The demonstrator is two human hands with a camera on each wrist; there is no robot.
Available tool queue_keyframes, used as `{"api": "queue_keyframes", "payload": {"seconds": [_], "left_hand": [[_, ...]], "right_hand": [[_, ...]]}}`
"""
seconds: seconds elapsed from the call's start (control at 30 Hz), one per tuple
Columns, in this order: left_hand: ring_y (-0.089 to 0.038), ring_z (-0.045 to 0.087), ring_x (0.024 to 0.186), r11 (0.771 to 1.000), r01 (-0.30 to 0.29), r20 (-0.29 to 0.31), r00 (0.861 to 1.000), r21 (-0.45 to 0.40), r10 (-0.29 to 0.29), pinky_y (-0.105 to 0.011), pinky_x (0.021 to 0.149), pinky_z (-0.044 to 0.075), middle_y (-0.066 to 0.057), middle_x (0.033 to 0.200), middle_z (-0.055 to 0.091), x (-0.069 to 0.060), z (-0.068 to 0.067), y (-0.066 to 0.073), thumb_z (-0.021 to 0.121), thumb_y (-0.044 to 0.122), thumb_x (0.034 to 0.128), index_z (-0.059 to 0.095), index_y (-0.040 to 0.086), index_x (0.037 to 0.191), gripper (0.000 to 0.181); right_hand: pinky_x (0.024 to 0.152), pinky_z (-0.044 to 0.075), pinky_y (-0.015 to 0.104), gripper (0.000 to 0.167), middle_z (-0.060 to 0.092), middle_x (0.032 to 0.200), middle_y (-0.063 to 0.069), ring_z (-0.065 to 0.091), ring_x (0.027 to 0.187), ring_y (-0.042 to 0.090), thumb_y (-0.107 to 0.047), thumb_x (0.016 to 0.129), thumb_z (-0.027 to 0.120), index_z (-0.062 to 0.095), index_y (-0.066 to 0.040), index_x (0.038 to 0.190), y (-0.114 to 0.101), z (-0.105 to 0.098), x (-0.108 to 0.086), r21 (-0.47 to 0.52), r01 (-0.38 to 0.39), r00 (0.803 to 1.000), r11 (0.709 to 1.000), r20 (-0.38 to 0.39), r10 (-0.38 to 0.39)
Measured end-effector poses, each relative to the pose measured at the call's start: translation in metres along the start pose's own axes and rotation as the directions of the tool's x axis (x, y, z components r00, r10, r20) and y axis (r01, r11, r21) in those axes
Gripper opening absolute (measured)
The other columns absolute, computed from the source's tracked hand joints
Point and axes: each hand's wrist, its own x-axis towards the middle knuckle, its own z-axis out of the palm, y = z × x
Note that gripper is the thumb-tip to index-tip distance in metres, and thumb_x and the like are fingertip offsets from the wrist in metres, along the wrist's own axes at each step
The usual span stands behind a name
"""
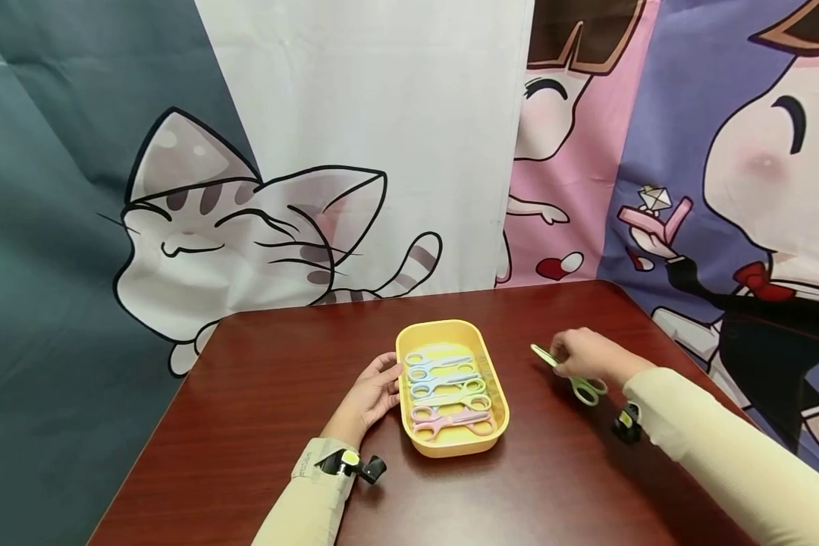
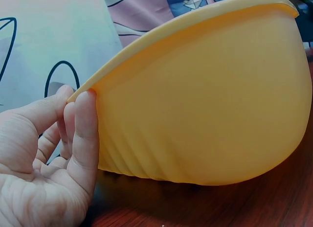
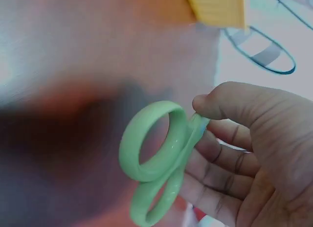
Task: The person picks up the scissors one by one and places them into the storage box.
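In the head view a yellow tray (image 1: 453,450) stands mid-table with several scissors (image 1: 450,390) lying in it, in blue, green and pink. My left hand (image 1: 368,394) pinches the tray's left rim between thumb and fingers, which the left wrist view shows close up on the yellow wall (image 2: 195,100). To the right of the tray, my right hand (image 1: 590,355) holds a pair of green scissors (image 3: 161,153) above the table. Thumb and fingers grip it near the pivot, with the loop handles toward the wrist and the blades pointing away to the left.
The dark red-brown wooden table (image 1: 280,394) reaches back to a printed cloth backdrop (image 1: 382,114) with a cartoon cat and figures. A small black camera mount (image 1: 362,464) sits on the left wrist, and another mount (image 1: 626,425) on the right.
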Motion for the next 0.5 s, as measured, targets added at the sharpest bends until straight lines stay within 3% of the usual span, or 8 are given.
{"api": "queue_keyframes", "payload": {"seconds": [0.17,0.3,0.5], "left_hand": [[-0.008,0.062,0.068,1.0,0.0,0.021,1.0,0.0,0.0,-0.02,0.052,0.053,-0.003,0.093,0.063,-0.001,-0.003,0.003,0.049,0.004,0.1061,0.042,0.01,0.127,0.023],[-0.009,0.063,0.069,1.0,0.0,0.039,0.999,-0.006,0.0,-0.021,0.052,0.054,-0.004,0.093,0.064,-0.002,-0.004,0.005,0.048,0.004,0.1062,0.042,0.01,0.127,0.022],[-0.009,0.063,0.067,1.0,0.008,0.034,0.999,-0.016,-0.008,-0.021,0.052,0.055,-0.004,0.092,0.064,-0.002,-0.001,0.003,0.05,0.005,0.1057,0.042,0.011,0.127,0.024]], "right_hand": [[0.062,0.051,0.03,0.016,0.063,0.077,-0.003,0.057,0.07,0.013,-0.015,0.081,0.081,0.07,-0.01,0.091,-0.036,-0.021,0.039,-0.011,0.085,0.996,0.996,-0.03,-0.085],[0.062,0.052,0.028,0.013,0.063,0.078,-0.004,0.057,0.07,0.013,-0.016,0.084,0.079,0.069,-0.012,0.092,-0.073,-0.031,0.067,-0.043,0.169,0.985,0.985,-0.008,-0.17],[0.067,0.048,0.029,0.011,0.059,0.079,-0.005,0.052,0.071,0.011,-0.014,0.085,0.077,0.068,-0.017,0.091,-0.118,-0.028,0.101,-0.17,0.367,0.93,0.915,0.063,-0.362]]}}
